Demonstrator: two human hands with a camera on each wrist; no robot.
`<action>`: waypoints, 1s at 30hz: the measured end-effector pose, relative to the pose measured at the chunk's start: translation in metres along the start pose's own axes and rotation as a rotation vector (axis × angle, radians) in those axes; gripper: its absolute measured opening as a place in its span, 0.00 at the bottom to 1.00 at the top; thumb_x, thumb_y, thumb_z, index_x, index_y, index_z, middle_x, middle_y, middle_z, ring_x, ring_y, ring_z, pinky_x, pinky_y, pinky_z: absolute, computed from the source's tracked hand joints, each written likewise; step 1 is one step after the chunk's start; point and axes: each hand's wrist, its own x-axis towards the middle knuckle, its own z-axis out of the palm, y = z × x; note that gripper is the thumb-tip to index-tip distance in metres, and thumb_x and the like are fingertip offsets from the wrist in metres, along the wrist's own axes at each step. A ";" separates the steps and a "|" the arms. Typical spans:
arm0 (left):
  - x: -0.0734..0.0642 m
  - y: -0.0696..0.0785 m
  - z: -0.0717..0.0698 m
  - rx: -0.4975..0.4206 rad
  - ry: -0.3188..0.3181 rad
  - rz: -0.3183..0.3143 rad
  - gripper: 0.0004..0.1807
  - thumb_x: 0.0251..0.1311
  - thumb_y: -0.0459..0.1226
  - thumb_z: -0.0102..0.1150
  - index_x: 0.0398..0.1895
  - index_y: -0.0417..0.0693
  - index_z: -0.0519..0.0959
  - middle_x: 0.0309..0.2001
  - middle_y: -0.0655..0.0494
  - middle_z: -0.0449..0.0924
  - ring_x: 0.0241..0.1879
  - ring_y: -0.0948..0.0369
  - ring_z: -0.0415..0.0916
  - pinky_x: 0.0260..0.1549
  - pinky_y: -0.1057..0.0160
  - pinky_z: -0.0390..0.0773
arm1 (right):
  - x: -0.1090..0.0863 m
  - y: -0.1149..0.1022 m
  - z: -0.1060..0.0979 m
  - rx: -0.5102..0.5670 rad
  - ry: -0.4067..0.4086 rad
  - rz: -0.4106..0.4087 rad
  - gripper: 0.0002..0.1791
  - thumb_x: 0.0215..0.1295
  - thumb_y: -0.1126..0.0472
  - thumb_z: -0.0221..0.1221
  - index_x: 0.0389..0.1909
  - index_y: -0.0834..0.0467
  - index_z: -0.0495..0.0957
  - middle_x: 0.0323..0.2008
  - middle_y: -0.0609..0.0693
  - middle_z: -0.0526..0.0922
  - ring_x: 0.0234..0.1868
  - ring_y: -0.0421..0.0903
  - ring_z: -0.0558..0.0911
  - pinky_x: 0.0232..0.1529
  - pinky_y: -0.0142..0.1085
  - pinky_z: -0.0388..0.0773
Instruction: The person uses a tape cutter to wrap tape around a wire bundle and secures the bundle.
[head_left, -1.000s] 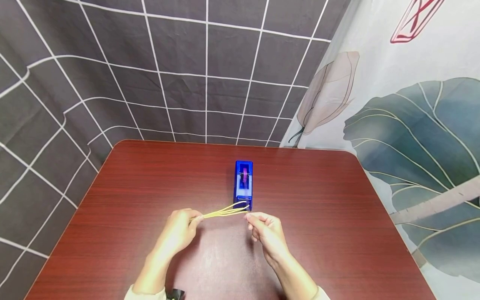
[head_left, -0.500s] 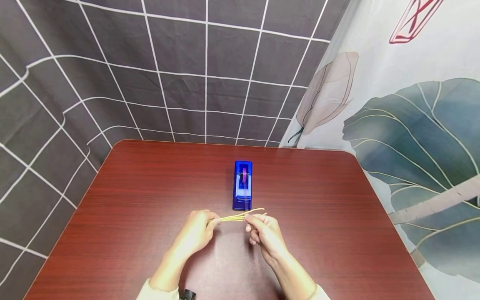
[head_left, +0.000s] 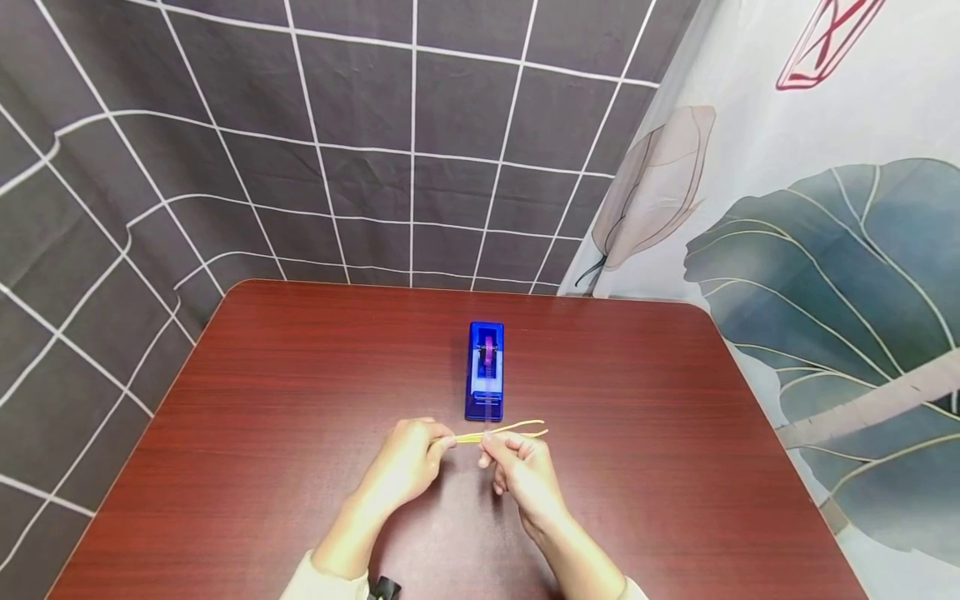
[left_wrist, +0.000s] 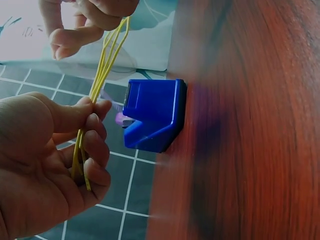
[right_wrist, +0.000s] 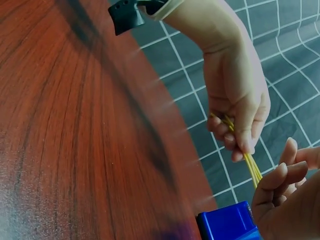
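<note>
My left hand (head_left: 411,462) grips a bundle of thin yellow wires (left_wrist: 106,62), pinched between thumb and forefinger, with the lower ends lying along the curled fingers. Free ends run rightward past my right hand (head_left: 525,475). The blue tape dispenser (head_left: 485,371) stands just beyond both hands, with a purple roll of tape (head_left: 488,352) in it. From its front a clear strip of tape (head_left: 488,410) reaches to my right thumb and forefinger, which pinch its end close against the wires. In the right wrist view the wires (right_wrist: 252,167) bridge the two hands.
The reddish-brown wooden table (head_left: 300,358) carries the dispenser. A grey curtain with white grid lines (head_left: 360,167) hangs behind and to the left, a white leaf-patterned curtain (head_left: 787,208) to the right. A black piece (head_left: 386,587) sits at my left wrist.
My left hand has moved rightward with the wires, whose free ends now pass beyond the right hand's fingertips. The right hand has shifted slightly left and down. The dispenser has stayed nearly in place.
</note>
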 end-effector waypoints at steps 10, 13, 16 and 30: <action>0.004 0.006 0.001 0.008 0.015 0.040 0.05 0.62 0.32 0.66 0.29 0.45 0.87 0.24 0.62 0.78 0.25 0.64 0.74 0.28 0.61 0.74 | -0.001 0.001 0.001 -0.040 0.027 -0.024 0.10 0.67 0.68 0.60 0.38 0.74 0.81 0.19 0.47 0.77 0.13 0.36 0.63 0.19 0.27 0.65; 0.006 0.007 0.001 0.002 0.012 0.051 0.05 0.62 0.32 0.66 0.29 0.46 0.87 0.24 0.62 0.78 0.24 0.65 0.72 0.27 0.61 0.73 | -0.001 0.001 0.002 -0.062 0.038 -0.034 0.12 0.67 0.69 0.60 0.42 0.78 0.80 0.18 0.47 0.77 0.13 0.35 0.64 0.19 0.27 0.65; 0.009 0.008 0.002 0.007 0.012 0.058 0.05 0.63 0.32 0.65 0.30 0.47 0.87 0.26 0.61 0.80 0.27 0.64 0.76 0.30 0.60 0.76 | -0.001 0.001 0.002 -0.075 0.044 -0.044 0.13 0.67 0.69 0.60 0.43 0.78 0.80 0.18 0.47 0.76 0.13 0.35 0.64 0.18 0.27 0.65; 0.016 0.012 0.005 -0.001 0.029 0.107 0.04 0.63 0.32 0.66 0.31 0.48 0.88 0.25 0.62 0.79 0.25 0.65 0.75 0.29 0.61 0.76 | 0.000 0.004 0.002 -0.052 0.065 -0.064 0.12 0.66 0.69 0.62 0.38 0.78 0.81 0.14 0.46 0.70 0.13 0.36 0.64 0.17 0.28 0.65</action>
